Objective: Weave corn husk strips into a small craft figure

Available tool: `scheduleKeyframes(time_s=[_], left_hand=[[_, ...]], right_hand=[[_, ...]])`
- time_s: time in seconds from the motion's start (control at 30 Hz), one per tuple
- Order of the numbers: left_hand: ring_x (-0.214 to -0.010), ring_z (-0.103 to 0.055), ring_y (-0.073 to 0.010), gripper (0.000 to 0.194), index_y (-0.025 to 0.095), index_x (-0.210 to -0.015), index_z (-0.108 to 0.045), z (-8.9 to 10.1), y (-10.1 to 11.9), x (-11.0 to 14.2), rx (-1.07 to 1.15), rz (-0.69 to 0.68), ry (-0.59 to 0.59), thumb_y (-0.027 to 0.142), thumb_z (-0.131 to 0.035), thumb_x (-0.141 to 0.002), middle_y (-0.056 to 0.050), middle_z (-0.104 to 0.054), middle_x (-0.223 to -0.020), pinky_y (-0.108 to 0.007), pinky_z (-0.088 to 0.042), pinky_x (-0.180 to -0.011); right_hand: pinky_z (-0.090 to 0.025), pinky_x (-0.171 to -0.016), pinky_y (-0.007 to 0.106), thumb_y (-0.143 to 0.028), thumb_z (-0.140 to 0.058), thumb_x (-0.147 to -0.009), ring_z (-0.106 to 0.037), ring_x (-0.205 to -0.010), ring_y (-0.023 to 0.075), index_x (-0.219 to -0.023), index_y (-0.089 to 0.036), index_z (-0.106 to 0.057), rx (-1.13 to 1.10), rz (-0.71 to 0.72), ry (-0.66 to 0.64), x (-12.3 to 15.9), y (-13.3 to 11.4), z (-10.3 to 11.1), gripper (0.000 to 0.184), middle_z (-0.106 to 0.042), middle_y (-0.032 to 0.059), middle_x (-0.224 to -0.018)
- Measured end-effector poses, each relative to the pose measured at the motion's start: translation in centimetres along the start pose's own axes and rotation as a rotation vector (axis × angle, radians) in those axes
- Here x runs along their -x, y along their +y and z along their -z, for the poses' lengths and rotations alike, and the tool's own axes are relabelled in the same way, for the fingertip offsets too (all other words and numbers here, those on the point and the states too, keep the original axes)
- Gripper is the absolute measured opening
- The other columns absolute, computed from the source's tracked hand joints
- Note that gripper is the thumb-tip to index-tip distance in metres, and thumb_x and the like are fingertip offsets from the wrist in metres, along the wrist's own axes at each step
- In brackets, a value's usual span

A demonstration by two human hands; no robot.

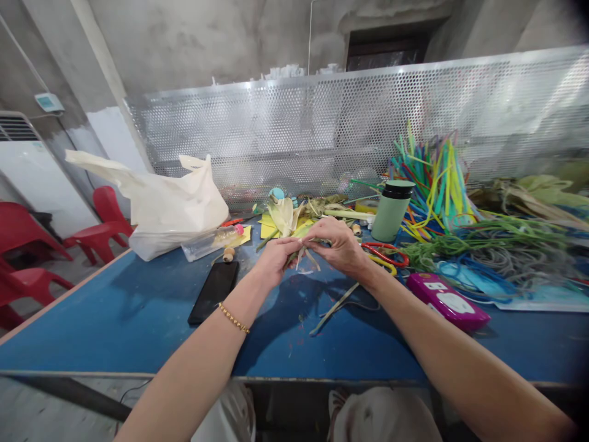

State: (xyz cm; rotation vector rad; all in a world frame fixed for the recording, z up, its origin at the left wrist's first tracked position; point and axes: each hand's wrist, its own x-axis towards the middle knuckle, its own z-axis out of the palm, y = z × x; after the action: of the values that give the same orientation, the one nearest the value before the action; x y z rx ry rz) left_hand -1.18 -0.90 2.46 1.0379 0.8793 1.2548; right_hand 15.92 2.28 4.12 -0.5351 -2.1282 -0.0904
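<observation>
Above the middle of the blue table, my left hand (279,258) and my right hand (338,245) meet with their fingertips pinched together. Between them is a bundle of pale yellow-green corn husk (286,218), its wide leaves fanning up behind the fingers. Thin loose ends hang just below the fingertips, and the exact spot being pinched is partly hidden by the fingers. A long dry husk strip (334,311) lies on the table below my right hand. Beside that wrist are red-handled scissors (389,253).
On the left are a black phone (214,291), a clear plastic bottle (211,242) and a white plastic bag (177,209). To the right stand a green tumbler (392,212), a purple case (447,301), green cords (488,242) and colourful strips (442,178). A perforated metal screen (276,135) closes the back.
</observation>
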Motion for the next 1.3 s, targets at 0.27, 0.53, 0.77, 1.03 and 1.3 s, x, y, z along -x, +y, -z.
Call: scheduleKeyframes(time_s=[0.27, 0.53, 0.77, 1.03, 1.3], left_hand=[[-0.052, -0.047, -0.0081, 0.014, 0.014, -0.07, -0.065, -0.1, 0.5, 0.4, 0.064, 0.03, -0.051, 0.021, -0.076, -0.065, 0.0, -0.057, -0.063, -0.024, -0.031, -0.049], [-0.052, -0.045, -0.0084, 0.017, 0.014, -0.069, -0.066, -0.1, 0.4, 0.2, 0.104, -0.011, -0.052, 0.025, -0.078, -0.066, 0.001, -0.055, -0.06, -0.024, -0.03, -0.048], [-0.048, -0.046, -0.0069, 0.021, 0.012, -0.075, -0.07, 0.1, 0.2, -0.1, 0.126, -0.034, -0.016, 0.024, -0.082, -0.063, -0.001, -0.06, -0.062, -0.023, -0.031, -0.046], [-0.046, -0.046, -0.0053, 0.018, 0.01, -0.071, -0.068, 0.1, 0.4, -0.3, 0.11, -0.069, 0.038, 0.018, -0.081, -0.061, 0.0, -0.061, -0.06, -0.021, -0.031, -0.045], [-0.048, -0.046, -0.0065, 0.011, 0.012, -0.065, -0.065, 0.1, 0.5, -0.5, 0.189, -0.157, 0.119, 0.014, -0.074, -0.059, 0.002, -0.055, -0.053, -0.021, -0.033, -0.047]], right_hand=[[-0.034, -0.079, 0.036, -0.027, -0.061, -0.094, -0.056, -0.084, 0.02, -0.094, -0.026, -0.078, 0.268, 0.057, -0.018, 0.3, -0.3, 0.3, 0.017, -0.072, 0.0045, -0.087], [-0.031, -0.081, 0.038, -0.027, -0.056, -0.097, -0.053, -0.09, 0.0215, -0.098, -0.026, -0.076, 0.441, 0.096, -0.028, 0.4, -1.2, 0.6, 0.02, -0.072, 0.0048, -0.093], [-0.032, -0.081, 0.039, -0.027, -0.053, -0.098, -0.052, -0.093, 0.0232, -0.106, -0.025, -0.073, 0.452, 0.108, -0.046, 0.7, -1.6, 0.0, 0.022, -0.072, 0.0067, -0.104], [-0.037, -0.087, 0.042, -0.004, -0.053, -0.082, -0.054, -0.104, 0.0278, -0.123, -0.017, -0.065, 0.391, 0.028, 0.038, 0.6, -1.9, 0.8, 0.045, -0.066, 0.0116, -0.113], [-0.037, -0.084, 0.041, -0.027, -0.065, -0.088, -0.054, -0.099, 0.0275, -0.117, -0.016, -0.063, 0.448, 0.143, -0.09, 1.1, -4.0, -0.3, 0.031, -0.066, 0.0125, -0.11]])
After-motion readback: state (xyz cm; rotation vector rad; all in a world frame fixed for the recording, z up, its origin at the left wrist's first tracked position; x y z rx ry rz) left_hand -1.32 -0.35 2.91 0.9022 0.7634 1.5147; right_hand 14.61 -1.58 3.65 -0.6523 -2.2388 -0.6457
